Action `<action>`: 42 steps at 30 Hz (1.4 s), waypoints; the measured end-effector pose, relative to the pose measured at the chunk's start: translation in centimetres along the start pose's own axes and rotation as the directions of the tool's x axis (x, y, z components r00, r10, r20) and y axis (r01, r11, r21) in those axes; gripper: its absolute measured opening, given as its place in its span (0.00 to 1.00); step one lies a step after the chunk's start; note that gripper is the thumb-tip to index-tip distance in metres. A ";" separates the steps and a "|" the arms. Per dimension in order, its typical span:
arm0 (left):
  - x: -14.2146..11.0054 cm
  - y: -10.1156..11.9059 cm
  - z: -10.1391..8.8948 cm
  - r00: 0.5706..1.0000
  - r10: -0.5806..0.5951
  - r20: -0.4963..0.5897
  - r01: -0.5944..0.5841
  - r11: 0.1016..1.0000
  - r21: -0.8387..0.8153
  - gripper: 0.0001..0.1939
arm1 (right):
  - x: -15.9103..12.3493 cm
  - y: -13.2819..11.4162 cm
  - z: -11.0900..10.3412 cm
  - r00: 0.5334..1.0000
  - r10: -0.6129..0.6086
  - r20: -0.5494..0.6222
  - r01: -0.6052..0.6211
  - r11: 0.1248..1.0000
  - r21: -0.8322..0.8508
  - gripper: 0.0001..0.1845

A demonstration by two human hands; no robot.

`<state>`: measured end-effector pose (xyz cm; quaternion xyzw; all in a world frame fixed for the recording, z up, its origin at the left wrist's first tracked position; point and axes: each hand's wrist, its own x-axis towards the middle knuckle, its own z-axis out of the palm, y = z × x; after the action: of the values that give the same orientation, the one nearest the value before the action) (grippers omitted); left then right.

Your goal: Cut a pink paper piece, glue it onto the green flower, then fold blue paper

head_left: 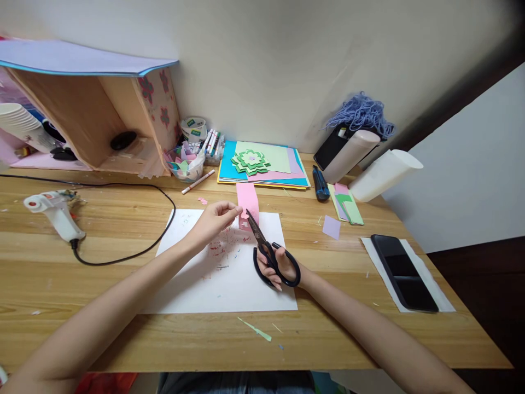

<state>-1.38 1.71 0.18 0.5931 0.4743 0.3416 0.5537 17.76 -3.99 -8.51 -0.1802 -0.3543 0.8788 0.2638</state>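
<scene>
My left hand pinches the lower left edge of a pink paper strip and holds it up over a white sheet. My right hand grips black-handled scissors, fingers through the loops. The blades point up and left, and their tips reach the strip's cut lower end. Small paper snippets lie on the white sheet under my hands.
On the wooden desk: a glue gun with its black cord at left, a stack of coloured paper bearing a green paper flower, a bowl of scraps, markers, a utility knife, rolled white paper, a phone.
</scene>
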 end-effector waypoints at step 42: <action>-1.0 0.4 1.0 0.989 -0.073 0.127 0.068 0.997 0.039 0.10 | -0.2 0.1 0.9 0.996 -0.056 -0.065 0.046 0.988 -0.150 0.40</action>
<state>-0.71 0.42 0.49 0.6061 0.4641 0.2748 0.5846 17.46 -4.66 -8.00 -0.2207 -0.4140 0.8361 0.2842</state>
